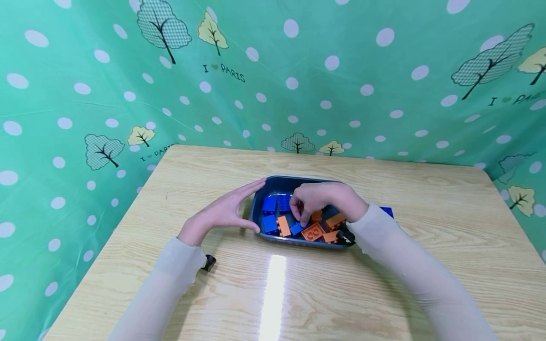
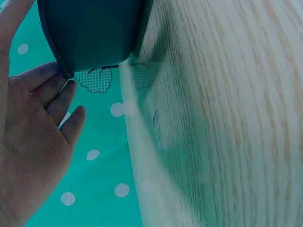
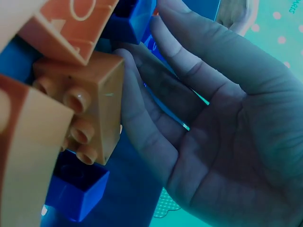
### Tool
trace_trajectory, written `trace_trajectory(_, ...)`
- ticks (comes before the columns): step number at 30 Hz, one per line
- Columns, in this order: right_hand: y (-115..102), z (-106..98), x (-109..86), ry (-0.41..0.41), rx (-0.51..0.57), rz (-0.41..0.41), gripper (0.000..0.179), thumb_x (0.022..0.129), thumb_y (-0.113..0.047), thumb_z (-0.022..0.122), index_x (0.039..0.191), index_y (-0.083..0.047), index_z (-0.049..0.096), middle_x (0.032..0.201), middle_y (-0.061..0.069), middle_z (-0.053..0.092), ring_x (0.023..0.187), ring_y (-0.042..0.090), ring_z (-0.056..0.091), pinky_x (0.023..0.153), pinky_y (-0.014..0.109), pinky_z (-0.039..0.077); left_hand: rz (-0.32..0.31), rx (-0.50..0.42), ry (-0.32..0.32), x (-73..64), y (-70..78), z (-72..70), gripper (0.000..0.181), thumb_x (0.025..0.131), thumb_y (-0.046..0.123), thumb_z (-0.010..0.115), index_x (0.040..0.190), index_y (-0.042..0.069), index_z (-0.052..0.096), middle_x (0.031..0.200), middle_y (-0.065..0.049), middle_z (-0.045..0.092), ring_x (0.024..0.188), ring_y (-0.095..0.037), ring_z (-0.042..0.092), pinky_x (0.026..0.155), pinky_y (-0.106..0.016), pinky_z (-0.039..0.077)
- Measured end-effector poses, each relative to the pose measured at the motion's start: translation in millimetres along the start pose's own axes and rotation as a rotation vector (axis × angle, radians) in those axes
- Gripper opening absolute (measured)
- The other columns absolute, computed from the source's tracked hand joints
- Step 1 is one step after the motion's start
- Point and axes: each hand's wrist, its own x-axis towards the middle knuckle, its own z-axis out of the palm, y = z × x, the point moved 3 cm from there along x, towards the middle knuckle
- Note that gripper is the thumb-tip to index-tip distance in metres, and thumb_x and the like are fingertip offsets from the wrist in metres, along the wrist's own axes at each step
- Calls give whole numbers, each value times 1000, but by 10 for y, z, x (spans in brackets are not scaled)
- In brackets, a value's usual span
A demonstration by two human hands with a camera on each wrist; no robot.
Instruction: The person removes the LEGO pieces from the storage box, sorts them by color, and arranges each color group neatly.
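Fingers of the right hand are curled in narrow inside the tray, thumb and forefinger pinching a blue brick that sits near the middle of the tray's near wall. From the right wrist, the little finger rests against the side of an orange brick in the tray. Fingers of the left hand are spread wide and hold nothing between them; they frame the tray's left end, thumb at its near corner and fingertips at its far corner, touching the rim.

Round the pinched piece, an orange block stands just to the left within the tray, and an upturned piece, also orange, shows its hollow underside just to the right. More orange pieces crowd the tray's right end. Three blue pieces fill its left part, two along the left wall and one just beside them.

Outside the tray, past its right end, a blue block shows beyond the right sleeve, which partly hides it. The tray rests on a wooden table, with a streak of light on the near side. Beyond the tray hangs green cloth, dotted white and printed with trees
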Motion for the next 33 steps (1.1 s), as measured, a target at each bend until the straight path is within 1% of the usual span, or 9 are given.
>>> trace_trajectory(5,6,35,16,-13,-18,38,12,85,-21,80,82,-21,68,90,-5,65,80,15,54,69,28,43,5,0,-4,0,7,3,117,69,49,88,160,16,21,169,0,16,154,-30,23,122,-57,28)
trace_trajectory(11,9,35,21,5,-27,82,12,83,-22,82,87,-20,70,90,-3,66,79,16,54,69,28,44,7,5,-5,1,3,9,117,70,50,87,160,17,21,169,0,16,154,-30,23,122,-57,28)
trace_trajectory(15,5,32,20,-1,-15,59,12,85,-21,80,84,-20,68,87,-4,64,79,16,55,69,27,44,4,2,-1,-1,-9,8,117,70,50,87,161,18,21,169,0,17,154,-30,23,122,-57,28)
trace_trajectory(20,-11,40,5,-11,-11,18,17,86,-19,79,78,-20,64,81,-5,61,76,14,54,67,26,44,3,-2,-1,-8,-10,2,117,70,49,88,161,19,21,169,0,17,154,-30,23,122,-57,27)
trace_trajectory(27,-58,81,-8,-54,0,-13,23,86,-13,79,74,-20,60,80,-6,61,74,14,55,64,25,43,-1,2,-3,-12,0,-7,117,69,49,88,161,19,21,169,1,17,154,-30,23,121,-58,28)
trace_trajectory(30,-53,105,-2,-73,7,-16,23,85,-13,79,75,-20,60,80,-6,60,74,14,54,64,25,43,9,-1,-8,-4,10,-2,117,69,49,88,161,19,21,169,0,17,154,-30,24,122,-57,27)
trace_trajectory(33,-44,105,24,-72,17,-39,19,85,-14,80,81,-19,62,85,-5,60,78,14,55,66,25,45,15,-1,-8,-7,9,-7,117,69,50,87,160,17,21,168,-1,18,154,-30,24,122,-57,27)
